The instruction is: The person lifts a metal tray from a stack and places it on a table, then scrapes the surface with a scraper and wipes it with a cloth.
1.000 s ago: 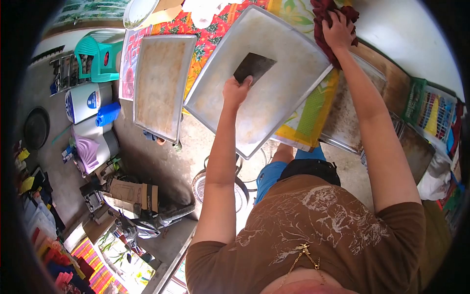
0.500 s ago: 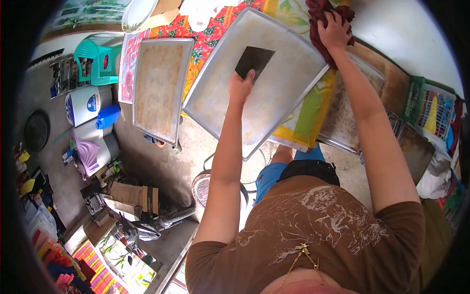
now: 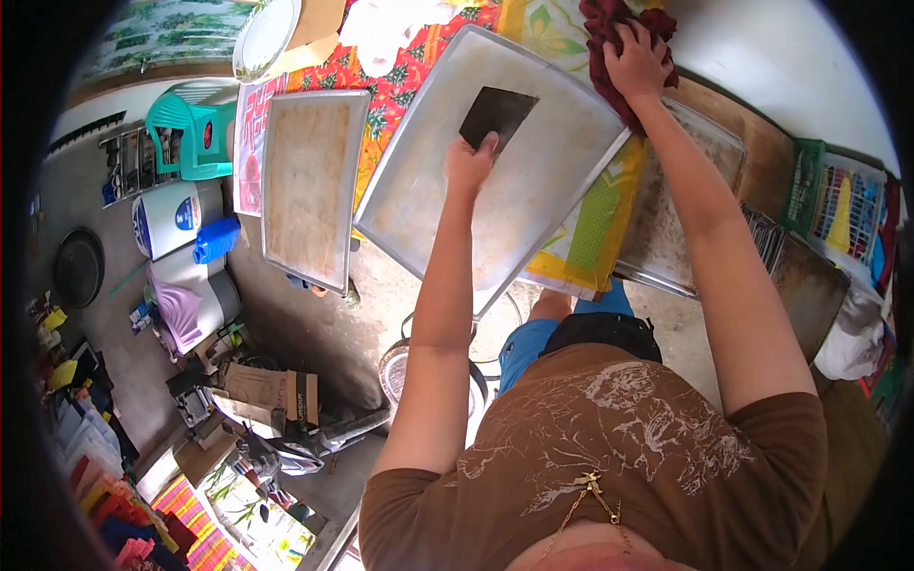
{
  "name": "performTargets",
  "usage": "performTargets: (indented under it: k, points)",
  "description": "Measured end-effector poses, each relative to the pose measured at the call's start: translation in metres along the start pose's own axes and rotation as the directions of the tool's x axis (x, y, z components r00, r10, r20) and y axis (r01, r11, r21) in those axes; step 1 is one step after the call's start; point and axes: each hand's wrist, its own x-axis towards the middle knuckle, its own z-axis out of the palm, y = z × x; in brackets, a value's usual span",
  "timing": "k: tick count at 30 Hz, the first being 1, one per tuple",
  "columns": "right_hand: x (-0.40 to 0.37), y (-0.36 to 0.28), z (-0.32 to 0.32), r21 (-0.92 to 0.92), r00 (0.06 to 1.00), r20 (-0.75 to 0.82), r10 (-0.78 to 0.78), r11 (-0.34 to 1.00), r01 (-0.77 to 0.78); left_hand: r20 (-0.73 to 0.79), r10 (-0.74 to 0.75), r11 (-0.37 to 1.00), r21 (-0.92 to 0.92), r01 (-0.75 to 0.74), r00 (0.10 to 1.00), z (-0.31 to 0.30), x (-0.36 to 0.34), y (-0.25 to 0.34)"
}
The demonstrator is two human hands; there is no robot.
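Observation:
My left hand [image 3: 469, 167] grips a thin, dark, flat rectangular scraper-like piece [image 3: 501, 111], thumb on top. It is over a large metal baking tray [image 3: 405, 157], whose pale surface has faint brownish stains. Whether the dark piece's edge touches the tray cannot be made out. At the tray's far right corner, my right hand [image 3: 640, 65] rests on a bunched dark red cloth [image 3: 605, 43], fingers curled into its folds. The cloth hangs down against the tray's right rim.
A second stained tray [image 3: 309, 181] lies to the left, overhanging the table edge. Patterned tablecloths [image 3: 405, 81] cover the table. More trays [image 3: 666, 219] are at right, near a plastic basket [image 3: 838, 209]. A green chair [image 3: 205, 138] and cardboard box [image 3: 271, 390] stand left.
The view has shifted slightly, so the trays and table appear a little lower and further left. Both hands keep their holds; the dark piece sits slightly further right over the tray.

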Motion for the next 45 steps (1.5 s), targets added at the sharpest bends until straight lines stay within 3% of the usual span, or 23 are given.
performTargets:
  k: [1,4,5,8,9,10,12,18,19,23,26,27,30,33,36,39,42,43,45]
  points:
    - [0.0,0.0,-0.001,-0.008,1.0,0.0,0.001,1.0,-0.001,0.08,0.036,0.997,0.062,-0.041,0.996,-0.005,0.006,-0.008]
    - [0.0,-0.002,-0.005,0.002,1.0,0.006,-0.001,1.0,0.001,0.392,-0.101,0.988,0.148,0.046,0.915,-0.009,0.005,-0.01]
    - [-0.001,-0.003,-0.005,0.009,1.0,0.008,-0.001,1.0,0.001,0.39,-0.041,0.999,-0.004,0.046,0.92,-0.008,0.003,-0.01]
    - [-0.001,-0.001,-0.005,0.016,1.0,-0.002,-0.001,1.0,0.001,0.106,-0.005,0.988,-0.151,0.021,0.994,-0.017,0.02,-0.016]
    - [-0.002,0.0,-0.003,0.016,1.0,-0.008,-0.004,1.0,0.004,0.011,0.056,0.991,-0.119,-0.054,0.998,-0.021,0.024,-0.002]
    - [-0.001,-0.002,-0.004,0.019,1.0,-0.014,-0.009,1.0,0.01,-0.111,0.016,0.997,-0.073,-0.025,0.994,-0.025,0.019,0.027]
    - [-0.001,-0.003,-0.006,0.013,1.0,0.0,-0.006,1.0,0.006,-0.166,0.056,0.998,-0.015,-0.059,0.985,-0.037,0.045,0.015]
    - [-0.001,-0.005,-0.008,0.013,1.0,0.007,0.008,1.0,-0.009,0.018,-0.044,0.992,0.118,0.042,0.999,-0.044,0.055,0.007]
    - [-0.001,-0.006,-0.008,0.007,1.0,0.005,0.009,1.0,-0.009,-0.149,0.182,0.983,0.031,-0.179,0.972,-0.039,0.058,0.002]
    - [-0.001,-0.005,-0.007,0.026,1.0,-0.016,-0.001,1.0,0.002,0.087,-0.001,0.994,0.113,-0.009,0.996,-0.051,0.069,-0.003]
    - [0.0,-0.006,-0.01,0.035,1.0,-0.009,0.015,0.999,-0.015,-0.215,0.153,0.962,0.254,-0.096,0.964,-0.055,0.086,-0.009]
    - [0.0,-0.006,-0.008,0.027,1.0,-0.007,0.019,0.999,-0.019,-0.23,0.088,0.96,0.28,-0.02,0.969,-0.058,0.091,-0.005]
    - [-0.001,-0.006,-0.007,0.01,1.0,0.001,0.02,1.0,-0.02,-0.139,0.053,0.981,0.192,-0.025,0.989,-0.054,0.096,0.002]
    - [0.001,-0.007,-0.009,0.008,1.0,-0.004,0.014,1.0,-0.014,-0.184,0.089,0.948,0.319,-0.026,0.979,-0.052,0.101,0.0]
    - [0.001,-0.007,-0.008,0.008,1.0,-0.007,0.022,1.0,-0.022,-0.186,0.141,0.981,0.161,-0.111,0.972,-0.055,0.111,-0.003]
    - [0.001,-0.007,-0.005,0.01,1.0,-0.017,0.016,1.0,-0.016,-0.169,0.091,0.957,0.287,-0.039,0.981,-0.056,0.11,0.002]
    - [0.002,-0.005,-0.005,0.003,1.0,-0.019,0.019,1.0,-0.019,-0.252,0.147,0.972,0.216,-0.092,0.956,-0.062,0.119,-0.005]
    - [0.002,-0.005,-0.006,-0.002,1.0,-0.019,0.017,1.0,-0.017,-0.21,0.146,0.989,0.068,-0.134,0.967,-0.059,0.112,0.003]
    - [0.0,-0.007,-0.006,0.005,1.0,-0.013,0.011,1.0,-0.011,-0.202,0.131,0.976,0.198,-0.091,0.971,-0.067,0.115,0.004]
